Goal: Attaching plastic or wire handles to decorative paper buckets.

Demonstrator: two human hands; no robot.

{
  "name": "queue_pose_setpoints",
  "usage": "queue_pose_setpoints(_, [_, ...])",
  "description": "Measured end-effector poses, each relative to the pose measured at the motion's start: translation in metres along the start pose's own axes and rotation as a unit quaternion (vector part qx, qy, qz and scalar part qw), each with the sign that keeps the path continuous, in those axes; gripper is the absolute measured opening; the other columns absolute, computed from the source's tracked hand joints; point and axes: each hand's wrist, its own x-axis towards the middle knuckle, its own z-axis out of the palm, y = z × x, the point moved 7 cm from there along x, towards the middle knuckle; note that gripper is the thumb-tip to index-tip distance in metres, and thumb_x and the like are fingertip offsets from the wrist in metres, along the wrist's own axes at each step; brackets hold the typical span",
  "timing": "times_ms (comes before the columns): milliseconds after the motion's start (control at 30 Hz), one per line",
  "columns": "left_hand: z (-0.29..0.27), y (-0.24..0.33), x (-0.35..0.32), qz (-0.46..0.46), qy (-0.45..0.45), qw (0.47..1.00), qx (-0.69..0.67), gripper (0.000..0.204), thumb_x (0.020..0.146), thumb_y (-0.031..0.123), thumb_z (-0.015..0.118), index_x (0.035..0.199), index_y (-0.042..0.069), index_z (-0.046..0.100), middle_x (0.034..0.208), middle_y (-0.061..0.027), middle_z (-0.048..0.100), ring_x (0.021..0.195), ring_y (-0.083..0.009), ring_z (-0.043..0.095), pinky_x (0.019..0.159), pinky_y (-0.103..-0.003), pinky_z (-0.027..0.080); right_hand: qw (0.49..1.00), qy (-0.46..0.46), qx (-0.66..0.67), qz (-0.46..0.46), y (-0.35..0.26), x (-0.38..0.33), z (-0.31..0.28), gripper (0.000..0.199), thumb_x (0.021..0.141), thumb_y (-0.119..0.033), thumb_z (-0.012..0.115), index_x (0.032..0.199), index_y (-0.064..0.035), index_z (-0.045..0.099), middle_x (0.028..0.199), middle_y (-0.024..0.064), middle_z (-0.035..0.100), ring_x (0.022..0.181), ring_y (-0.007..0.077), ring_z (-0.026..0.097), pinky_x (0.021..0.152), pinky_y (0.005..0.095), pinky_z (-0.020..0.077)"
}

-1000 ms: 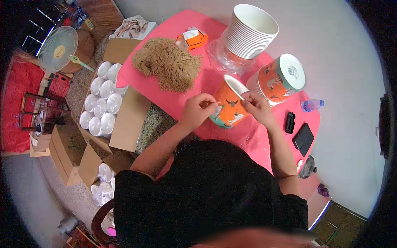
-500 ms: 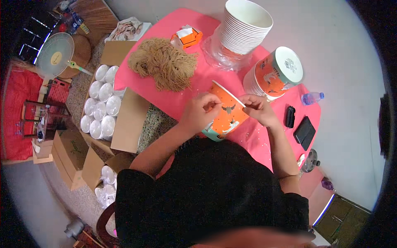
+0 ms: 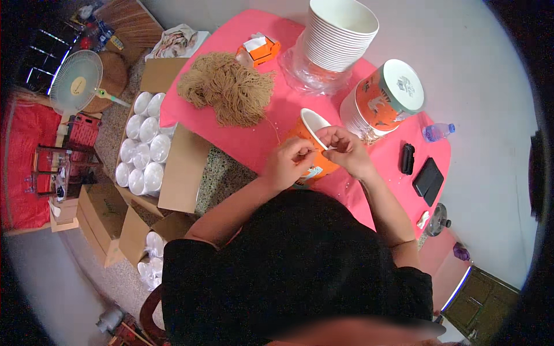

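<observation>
Orange bucket (image 3: 328, 166) over near edge of bench (image 3: 231, 135), close before person's chest, probably for fine work. Right hand (image 3: 346, 153): grip closed on rim, likely steadying it. Left hand (image 3: 288, 163): cannot tell whether grip pinches anything. Yarn bundle (image 3: 228, 89) beyond, within reach.

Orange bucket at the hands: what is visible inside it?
Inside the orange bucket, part of the white inner wall shows. Its bottom is hidden behind the near side, and the right hand covers part of the opening.
</observation>
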Motion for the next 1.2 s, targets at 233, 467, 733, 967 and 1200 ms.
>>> queue_pose_setpoints(233, [0.003,-0.009,-0.001,-0.011,0.062,0.995,-0.079,0.014,0.074,0.002,0.066,0.085,0.003,0.057,0.070,0.0001,0.052,0.059,-0.0060,0.047,0.052,-0.020,0.039,0.999,-0.021,0.001,0.040,0.002,-0.001,0.007,0.049,0.071,0.013,0.055,0.118,-0.0005,0.050,0.095,0.0021,0.057,0.085,0.0080,0.053,0.071,0.0191,0.0417])
queue_pose_setpoints(467, [0.011,-0.050,-0.001,-0.083,0.025,0.991,-0.101,0.010,0.077,0.003,0.061,0.085,0.001,0.055,0.076,-0.0050,0.057,0.071,-0.0114,0.058,0.061,-0.026,0.048,1.000,0.003,-0.026,0.008,0.003,-0.001,0.006,0.048,0.072,0.013,0.055,0.117,-0.0024,0.050,0.087,-0.0016,0.053,0.079,0.0055,0.051,0.067,0.0189,0.0400])
queue_pose_setpoints(733, [0.004,-0.024,-0.004,-0.058,0.020,0.995,-0.078,0.010,0.078,0.005,0.061,0.087,0.001,0.058,0.078,-0.0080,0.059,0.068,-0.0151,0.059,0.063,-0.027,0.047,0.999,0.032,-0.017,0.014,0.011,-0.003,-0.004,0.044,0.073,0.013,0.055,0.114,-0.0020,0.051,0.094,-0.0008,0.055,0.086,0.0057,0.052,0.071,0.0188,0.0417])
queue_pose_setpoints(967, [0.002,-0.020,-0.006,-0.046,0.010,0.999,-0.017,0.010,0.078,0.005,0.061,0.087,0.001,0.058,0.078,-0.0112,0.059,0.067,-0.0217,0.061,0.060,-0.031,0.048,0.999,0.009,-0.023,-0.029,0.013,-0.001,0.001,0.041,0.075,0.013,0.054,0.113,-0.0009,0.051,0.100,0.0013,0.057,0.092,0.0087,0.054,0.079,0.0218,0.0438])
queue_pose_setpoints(1200, [-0.004,-0.009,-0.007,0.012,0.029,0.998,0.061,0.012,0.076,0.005,0.062,0.085,0.004,0.055,0.075,-0.0108,0.058,0.066,-0.0252,0.060,0.058,-0.035,0.047,0.999,0.009,-0.024,-0.040,0.010,0.000,0.004,0.038,0.076,0.012,0.054,0.111,-0.0026,0.052,0.098,0.0002,0.057,0.089,0.0076,0.054,0.075,0.0205,0.0436])
